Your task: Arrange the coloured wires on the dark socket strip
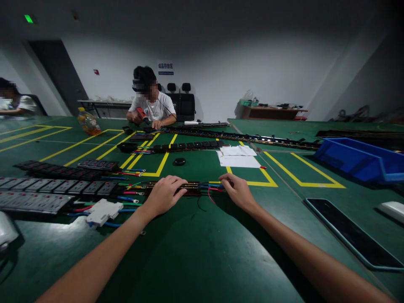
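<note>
Touching wired strip (192, 185), hands (166, 191) (238, 191) apart, tabletop (195, 256) between

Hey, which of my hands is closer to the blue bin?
Right. Your right hand is at the colored wires, with the blue bin off to its right. Your left hand is on the strip, farther left of the bin.

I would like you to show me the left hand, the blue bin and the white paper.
Left hand (166, 191): head view, back of the hand.
Blue bin (350, 163): head view, near outer wall.
White paper (240, 161): head view, nearer sheet.
</note>
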